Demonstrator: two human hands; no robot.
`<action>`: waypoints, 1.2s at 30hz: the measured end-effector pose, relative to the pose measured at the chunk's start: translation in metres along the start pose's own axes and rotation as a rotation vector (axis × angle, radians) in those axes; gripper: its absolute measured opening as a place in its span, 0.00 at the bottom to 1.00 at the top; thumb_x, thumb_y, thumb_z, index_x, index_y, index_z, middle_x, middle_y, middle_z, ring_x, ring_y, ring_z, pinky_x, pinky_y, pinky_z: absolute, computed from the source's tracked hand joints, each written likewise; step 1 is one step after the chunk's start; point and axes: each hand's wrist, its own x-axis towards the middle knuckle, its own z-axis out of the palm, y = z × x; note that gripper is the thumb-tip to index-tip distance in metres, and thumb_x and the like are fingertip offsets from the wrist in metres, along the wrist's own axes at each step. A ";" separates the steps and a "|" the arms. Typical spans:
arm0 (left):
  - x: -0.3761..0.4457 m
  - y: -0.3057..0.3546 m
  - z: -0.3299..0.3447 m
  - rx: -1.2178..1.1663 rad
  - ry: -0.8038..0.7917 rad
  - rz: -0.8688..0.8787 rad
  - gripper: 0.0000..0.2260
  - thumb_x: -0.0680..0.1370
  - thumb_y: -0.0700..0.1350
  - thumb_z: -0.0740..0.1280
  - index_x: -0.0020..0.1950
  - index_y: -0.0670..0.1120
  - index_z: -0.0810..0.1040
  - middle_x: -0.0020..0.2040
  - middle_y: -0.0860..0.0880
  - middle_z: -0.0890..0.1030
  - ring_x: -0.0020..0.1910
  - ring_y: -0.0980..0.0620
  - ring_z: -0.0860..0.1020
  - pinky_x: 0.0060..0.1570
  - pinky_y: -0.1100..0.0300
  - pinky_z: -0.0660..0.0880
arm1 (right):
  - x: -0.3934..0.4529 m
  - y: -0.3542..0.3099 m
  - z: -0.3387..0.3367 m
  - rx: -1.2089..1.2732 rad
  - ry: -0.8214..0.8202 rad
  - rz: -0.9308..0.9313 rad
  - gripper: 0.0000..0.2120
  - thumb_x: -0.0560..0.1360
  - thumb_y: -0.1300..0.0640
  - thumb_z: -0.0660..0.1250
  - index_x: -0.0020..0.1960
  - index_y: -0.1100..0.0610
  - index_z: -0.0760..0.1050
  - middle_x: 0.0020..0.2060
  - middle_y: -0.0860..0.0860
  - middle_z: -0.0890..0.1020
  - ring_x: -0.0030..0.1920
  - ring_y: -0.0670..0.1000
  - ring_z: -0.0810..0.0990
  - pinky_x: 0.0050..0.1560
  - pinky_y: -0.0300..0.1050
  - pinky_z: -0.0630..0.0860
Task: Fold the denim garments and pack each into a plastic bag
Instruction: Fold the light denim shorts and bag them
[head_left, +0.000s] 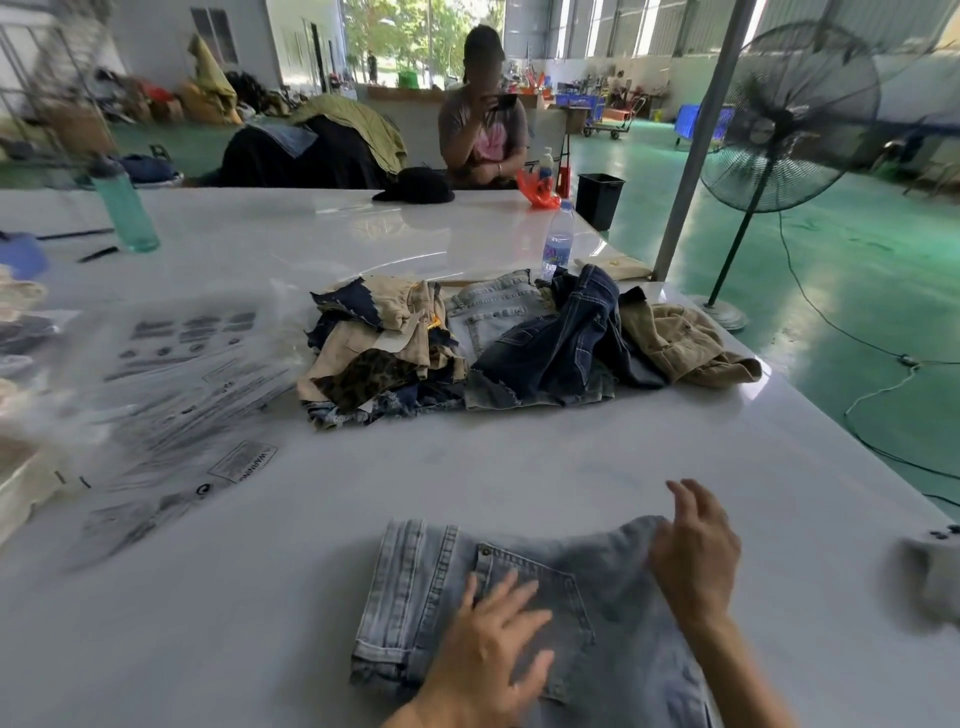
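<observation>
At the far left of the counter (519, 467) lie clear plastic bags (176, 374), spread flat within reach, likely ready for packing. Toward the middle, the left hand (493, 639) presses flat with fingers spread on the light denim garment (519, 597) at the near edge, seemingly pinning it. Rightward, the right hand (696, 551), fingers loosely apart, touches its far corner, probably to smooth it; unfolded clothes (519, 338) wait beyond.
</observation>
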 end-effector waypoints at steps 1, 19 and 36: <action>0.002 -0.010 -0.006 -0.033 0.079 -0.095 0.16 0.68 0.55 0.68 0.54 0.53 0.83 0.59 0.53 0.81 0.61 0.52 0.77 0.56 0.39 0.74 | -0.009 -0.020 0.002 0.013 0.016 -0.138 0.22 0.66 0.70 0.74 0.59 0.66 0.78 0.58 0.64 0.79 0.56 0.66 0.79 0.53 0.62 0.76; -0.044 -0.061 -0.029 -0.232 -0.162 -0.965 0.32 0.77 0.59 0.62 0.74 0.47 0.55 0.66 0.42 0.71 0.62 0.44 0.73 0.55 0.57 0.71 | 0.013 0.013 0.010 -0.261 -0.757 0.100 0.27 0.73 0.34 0.63 0.64 0.50 0.72 0.62 0.53 0.75 0.63 0.56 0.71 0.59 0.49 0.71; -0.042 -0.053 -0.031 0.012 -0.155 -0.425 0.32 0.74 0.55 0.68 0.74 0.44 0.64 0.76 0.39 0.59 0.74 0.35 0.57 0.68 0.35 0.59 | -0.079 -0.086 0.037 -0.174 -0.721 -0.374 0.28 0.79 0.35 0.45 0.77 0.41 0.47 0.77 0.44 0.44 0.76 0.46 0.37 0.68 0.68 0.33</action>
